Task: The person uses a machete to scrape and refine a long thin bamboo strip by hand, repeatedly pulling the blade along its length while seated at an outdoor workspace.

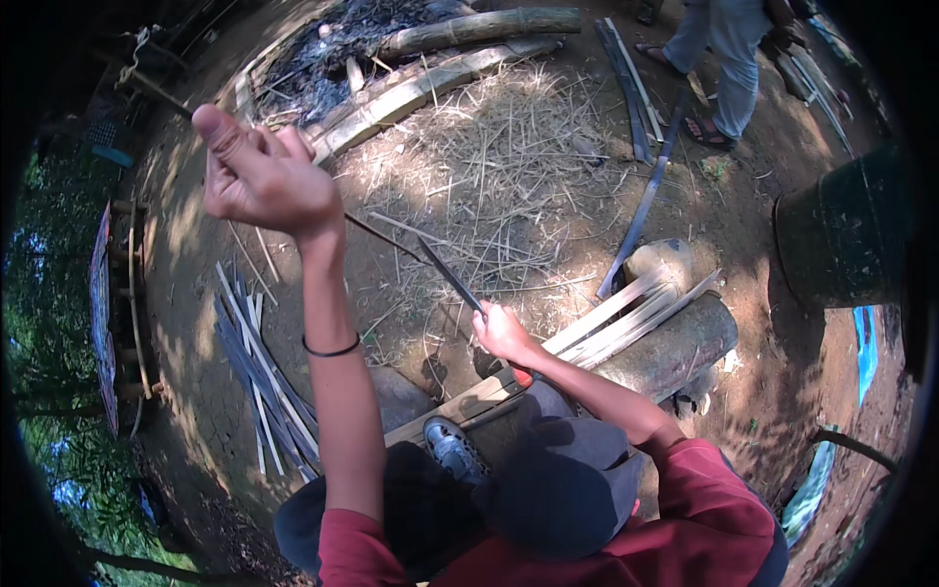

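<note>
My left hand is raised at the upper left, its fingers closed round a long thin strip that looks like split bamboo. One end runs past the fist to the upper left; the other slants down toward my right hand. Lower and nearer the middle, my right hand grips a knife with a dark, narrow blade pointing up and left. The blade tip lies close to the strip's lower end; I cannot tell whether they touch. An orange-red piece shows just below the right hand.
Pale shavings cover the ground ahead, before an ash heap and bamboo poles. Split strips lie at left. At right are pale strips, a log and a dark green drum. A person stands beyond.
</note>
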Demonstrator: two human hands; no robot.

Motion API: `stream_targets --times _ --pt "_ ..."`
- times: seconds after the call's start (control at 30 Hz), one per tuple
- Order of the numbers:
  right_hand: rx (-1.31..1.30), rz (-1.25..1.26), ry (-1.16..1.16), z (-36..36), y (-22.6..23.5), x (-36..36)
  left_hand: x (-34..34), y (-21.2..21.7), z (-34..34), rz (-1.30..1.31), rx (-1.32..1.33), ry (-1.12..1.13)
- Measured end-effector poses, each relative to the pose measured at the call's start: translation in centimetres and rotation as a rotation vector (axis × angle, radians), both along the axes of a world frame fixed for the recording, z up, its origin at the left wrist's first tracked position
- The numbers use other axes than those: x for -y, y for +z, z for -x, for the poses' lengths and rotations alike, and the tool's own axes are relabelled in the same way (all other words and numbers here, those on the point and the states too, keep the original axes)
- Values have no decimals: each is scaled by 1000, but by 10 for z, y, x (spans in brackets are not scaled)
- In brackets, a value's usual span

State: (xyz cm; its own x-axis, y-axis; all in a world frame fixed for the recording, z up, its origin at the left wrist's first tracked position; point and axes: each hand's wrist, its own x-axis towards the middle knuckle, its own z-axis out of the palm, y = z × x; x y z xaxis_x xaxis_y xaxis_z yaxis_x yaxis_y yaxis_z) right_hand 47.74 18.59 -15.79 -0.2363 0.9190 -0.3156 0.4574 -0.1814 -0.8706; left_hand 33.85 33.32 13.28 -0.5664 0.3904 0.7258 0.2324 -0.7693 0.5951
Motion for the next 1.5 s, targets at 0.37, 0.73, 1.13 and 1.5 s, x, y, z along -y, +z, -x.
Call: stream_targets --times 0.37,0.73,1.13,1.5 --pt "-150 -175 -108 -31 135 -32 -16 3 1 -4 62 -172" --pt "-69 -162 18 30 100 -28 -14 -2 25 38 62 -42" --pt "-25 -118 44 16 82 -19 -9 2 14 44 101 -57" --pt "66 -142 92 20 59 -24 -14 0 32 17 44 -116"
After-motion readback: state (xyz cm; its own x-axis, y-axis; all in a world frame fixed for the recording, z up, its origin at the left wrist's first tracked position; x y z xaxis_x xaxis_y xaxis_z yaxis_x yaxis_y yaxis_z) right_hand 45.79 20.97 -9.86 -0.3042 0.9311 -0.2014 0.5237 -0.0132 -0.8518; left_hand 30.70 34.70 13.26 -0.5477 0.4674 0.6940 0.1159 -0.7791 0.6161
